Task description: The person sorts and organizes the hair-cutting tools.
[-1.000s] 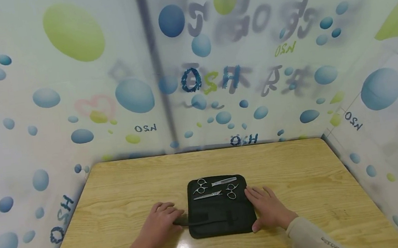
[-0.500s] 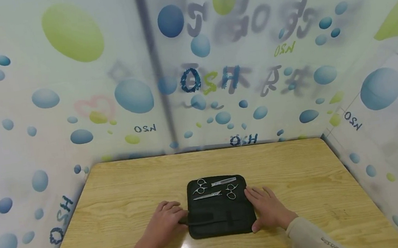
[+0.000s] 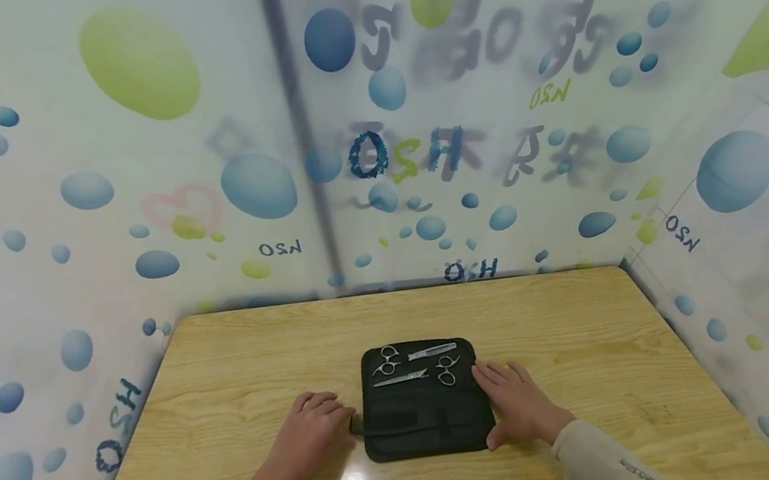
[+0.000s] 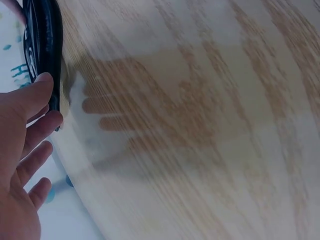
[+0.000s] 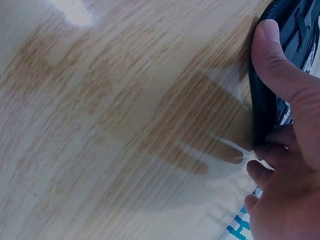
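Note:
A flat black case (image 3: 429,445) lies on the wooden table, holding thinning shears (image 3: 437,350) and a pair of scissors (image 3: 397,380) side by side in its upper half. Across the lower half runs a dark, slim comb-like strip (image 3: 356,425) whose broad end sticks out past the left edge. My left hand (image 3: 306,437) pinches that end between thumb and forefinger, the other fingers spread in the left wrist view. Along the right edge rests my right hand (image 3: 518,401); in the right wrist view its thumb (image 5: 272,55) presses on the case's rim (image 5: 262,100).
The pale wooden table (image 3: 246,355) extends around the case. Beyond its far edge stands a wall (image 3: 339,116) patterned with blue and green dots and letters; more patterned walls flank both sides.
The strip has slid rightward into the case, so less of its end sticks out. My left hand moved right, then back left a little. The right hand and case stay put.

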`<control>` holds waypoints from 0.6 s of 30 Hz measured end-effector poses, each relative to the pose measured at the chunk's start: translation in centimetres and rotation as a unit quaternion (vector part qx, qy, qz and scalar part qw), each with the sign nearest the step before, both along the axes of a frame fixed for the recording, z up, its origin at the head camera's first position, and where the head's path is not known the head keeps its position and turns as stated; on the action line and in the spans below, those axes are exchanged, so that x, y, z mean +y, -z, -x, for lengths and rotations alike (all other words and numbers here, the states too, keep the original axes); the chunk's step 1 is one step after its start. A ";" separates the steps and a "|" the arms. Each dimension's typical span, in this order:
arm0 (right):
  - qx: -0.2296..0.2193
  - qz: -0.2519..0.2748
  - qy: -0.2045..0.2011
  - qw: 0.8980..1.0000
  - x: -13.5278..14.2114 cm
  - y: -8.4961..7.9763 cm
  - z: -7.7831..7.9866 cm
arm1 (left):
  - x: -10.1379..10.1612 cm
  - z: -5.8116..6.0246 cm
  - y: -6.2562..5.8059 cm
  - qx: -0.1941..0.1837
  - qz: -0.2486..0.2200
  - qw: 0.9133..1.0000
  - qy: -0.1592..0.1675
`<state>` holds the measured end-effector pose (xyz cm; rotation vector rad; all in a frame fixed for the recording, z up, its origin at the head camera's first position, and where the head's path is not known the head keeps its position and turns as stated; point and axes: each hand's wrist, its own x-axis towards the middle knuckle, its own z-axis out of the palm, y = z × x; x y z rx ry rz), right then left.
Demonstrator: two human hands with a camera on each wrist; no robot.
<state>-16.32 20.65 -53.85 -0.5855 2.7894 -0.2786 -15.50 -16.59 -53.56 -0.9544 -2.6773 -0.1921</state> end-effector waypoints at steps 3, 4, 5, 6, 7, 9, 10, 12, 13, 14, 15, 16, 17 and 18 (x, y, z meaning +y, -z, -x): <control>0.001 0.002 -0.001 1.000 0.0 -0.1 0.0 | -0.2 0.1 0.2 0.011 -0.003 1.000 0.007; 0.001 0.000 0.001 1.000 0.0 -0.1 0.0 | -0.2 0.1 0.2 0.012 -0.005 1.000 0.011; 0.001 0.000 0.000 1.000 0.0 -0.1 -0.1 | -0.2 0.1 0.2 0.011 -0.008 1.000 0.014; 0.001 -0.001 0.000 1.000 0.0 -0.2 -0.1 | -0.1 0.1 0.3 0.008 -0.008 1.000 0.015; 0.001 -0.002 0.000 1.000 0.0 -0.2 -0.1 | 0.0 0.2 0.3 0.005 -0.009 1.000 0.016; 0.001 -0.003 -0.001 1.000 -0.1 -0.2 -0.1 | 0.3 0.2 0.3 -0.001 -0.010 1.000 0.016; 0.001 -0.005 0.000 1.000 -0.1 -0.2 -0.2 | 0.4 0.2 0.2 -0.003 -0.011 1.000 0.017; 0.000 -0.005 -0.001 1.000 -0.1 -0.3 -0.2 | 0.7 0.2 0.3 -0.006 -0.011 1.000 0.017; 0.000 -0.004 -0.001 1.000 -0.1 -0.3 -0.2 | 0.8 0.2 0.3 -0.007 -0.011 1.000 0.018; 0.000 -0.003 -0.001 1.000 -0.1 -0.2 -0.2 | 0.9 0.3 0.3 -0.007 -0.012 1.000 0.019; 0.000 -0.003 -0.001 1.000 -0.1 -0.3 -0.2 | 1.0 0.3 0.3 -0.008 -0.011 1.000 0.020; 0.001 -0.004 -0.002 1.000 -0.1 -0.2 -0.2 | 1.1 0.3 0.3 -0.010 -0.011 1.000 0.021; 0.004 -0.005 -0.004 1.000 -0.1 -0.2 -0.1 | 1.2 0.3 0.3 -0.011 -0.011 1.000 0.022; 0.006 -0.008 -0.005 1.000 -0.1 -0.1 -0.1 | 1.4 0.3 0.3 -0.012 -0.011 1.000 0.023</control>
